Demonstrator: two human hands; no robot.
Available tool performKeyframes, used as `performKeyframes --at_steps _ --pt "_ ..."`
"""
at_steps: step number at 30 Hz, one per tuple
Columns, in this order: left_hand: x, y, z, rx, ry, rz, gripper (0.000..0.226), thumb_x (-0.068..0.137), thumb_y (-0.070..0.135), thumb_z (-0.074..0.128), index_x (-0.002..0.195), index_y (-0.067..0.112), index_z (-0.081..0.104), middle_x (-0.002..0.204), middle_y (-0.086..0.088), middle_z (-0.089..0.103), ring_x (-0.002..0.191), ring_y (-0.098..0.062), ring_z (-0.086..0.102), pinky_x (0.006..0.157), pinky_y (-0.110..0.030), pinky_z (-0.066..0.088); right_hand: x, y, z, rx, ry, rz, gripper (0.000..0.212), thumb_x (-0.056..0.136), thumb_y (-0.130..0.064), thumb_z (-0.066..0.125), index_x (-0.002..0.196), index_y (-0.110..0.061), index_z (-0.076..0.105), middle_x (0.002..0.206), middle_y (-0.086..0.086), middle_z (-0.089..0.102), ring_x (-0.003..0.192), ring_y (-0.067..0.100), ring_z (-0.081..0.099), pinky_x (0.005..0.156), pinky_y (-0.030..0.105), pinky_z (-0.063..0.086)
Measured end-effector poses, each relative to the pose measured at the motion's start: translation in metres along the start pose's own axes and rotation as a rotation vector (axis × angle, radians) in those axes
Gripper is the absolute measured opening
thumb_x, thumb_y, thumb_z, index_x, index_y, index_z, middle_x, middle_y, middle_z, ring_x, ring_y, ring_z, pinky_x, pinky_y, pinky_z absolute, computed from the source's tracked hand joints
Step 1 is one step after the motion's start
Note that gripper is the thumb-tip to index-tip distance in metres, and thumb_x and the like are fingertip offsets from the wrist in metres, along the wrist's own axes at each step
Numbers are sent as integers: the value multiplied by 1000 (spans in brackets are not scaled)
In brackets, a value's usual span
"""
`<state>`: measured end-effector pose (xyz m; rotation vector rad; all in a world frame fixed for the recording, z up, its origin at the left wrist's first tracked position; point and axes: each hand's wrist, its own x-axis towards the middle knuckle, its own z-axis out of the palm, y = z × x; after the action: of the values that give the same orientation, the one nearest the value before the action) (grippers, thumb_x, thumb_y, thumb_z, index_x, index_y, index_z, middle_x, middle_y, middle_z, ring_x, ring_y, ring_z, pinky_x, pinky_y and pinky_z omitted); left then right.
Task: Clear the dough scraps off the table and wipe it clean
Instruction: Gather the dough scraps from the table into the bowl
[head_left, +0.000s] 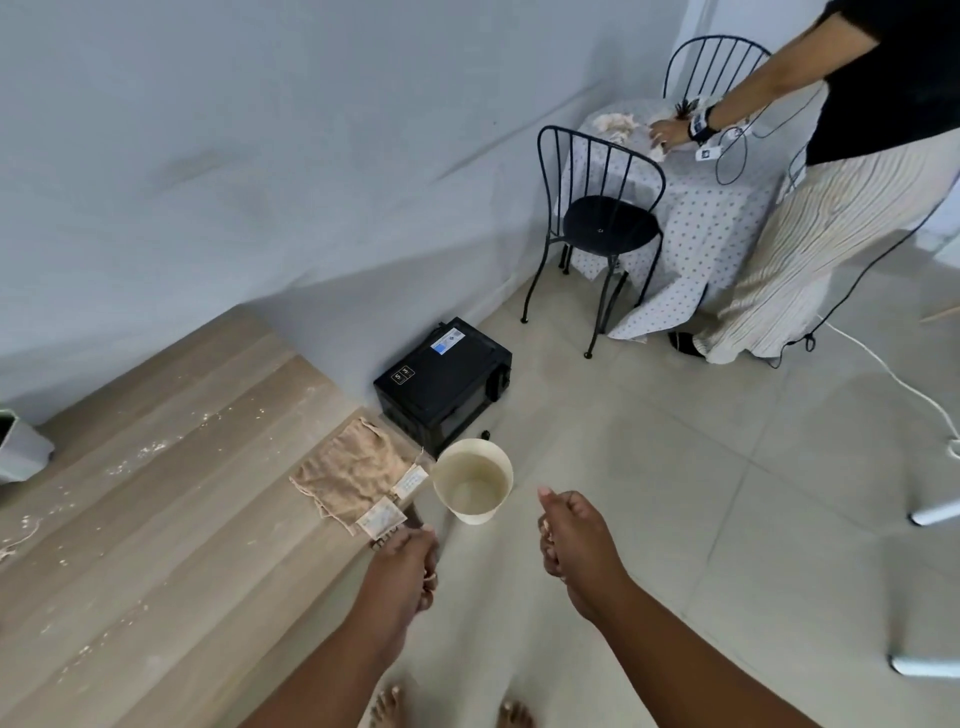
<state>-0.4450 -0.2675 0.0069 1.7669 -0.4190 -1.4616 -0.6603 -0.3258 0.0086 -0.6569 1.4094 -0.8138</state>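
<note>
The wooden surface (156, 545), dusted with dough scraps (135, 457), stretches far-left. The beige cloth (348, 478) lies at its near-right corner, just beyond the left hand (410, 566), the nearer one. Both hands' fingers look loosely curled, holding nothing visible; the right hand (571, 540) hangs beside the bucket (472, 480). The oven (441, 384) label is unreadable.

Left hand (410, 564), right hand (571, 540) loosely curled
</note>
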Motion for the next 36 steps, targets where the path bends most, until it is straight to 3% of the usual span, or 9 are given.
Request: performKeyframes --at_steps 9,16,26,36 --pt "42 -5 26 84 -77 -36 30 100 30 60 93 2 68 61 2 51 49 -12 45 43 -23 29 28 5 -17 -144 -22 113 36 101 -40 65 79 -18 47 64 -2 53 46 11 37 45 22 26" --pt "86 -5 41 125 -69 -134 19 98 25 61 85 12 65 63 -1 53 49 -12 47 45 -22 30 59 -10 -19 -371 -58 193 34 101 -40 63 85 -15 48 70 2 56 46 11 39 45 24 27" --pt "138 35 69 217 -157 -187 25 103 27 57 92 6 65 65 -4 53 51 -16 47 50 -23 29 98 -39 -11 -364 27 252 34 101 -42 63 85 -16 48 71 1 57 46 11 40 43 23 27" --pt "168 49 91 96 -85 -252 25 102 30 60 89 10 66 58 2 54 48 -14 49 47 -21 29 174 -45 1 -425 -64 322 29 101 -31 60 80 -16 48 62 -2 57 44 12 42 41 21 28"
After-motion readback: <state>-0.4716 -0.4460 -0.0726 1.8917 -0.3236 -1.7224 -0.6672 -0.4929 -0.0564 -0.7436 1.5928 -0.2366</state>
